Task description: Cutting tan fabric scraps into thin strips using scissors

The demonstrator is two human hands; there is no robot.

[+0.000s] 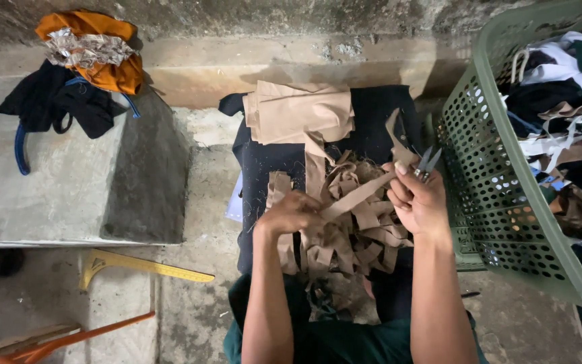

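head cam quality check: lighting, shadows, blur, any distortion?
Head view: even, fairly dim light, no glare; soft shadow along the concrete ledge and behind the green basket. Both hands sharp enough, left hand and right hand on the tan fabric strips; small snips slightly soft. Wide-angle lens bows the basket rim near the right edge.

Your left hand pinches one end of a tan fabric strip; your right hand holds the other end, with small snips in it. A heap of tan strips lies under them on a dark cloth, folded tan fabric behind. A green basket of clothes stands just right.
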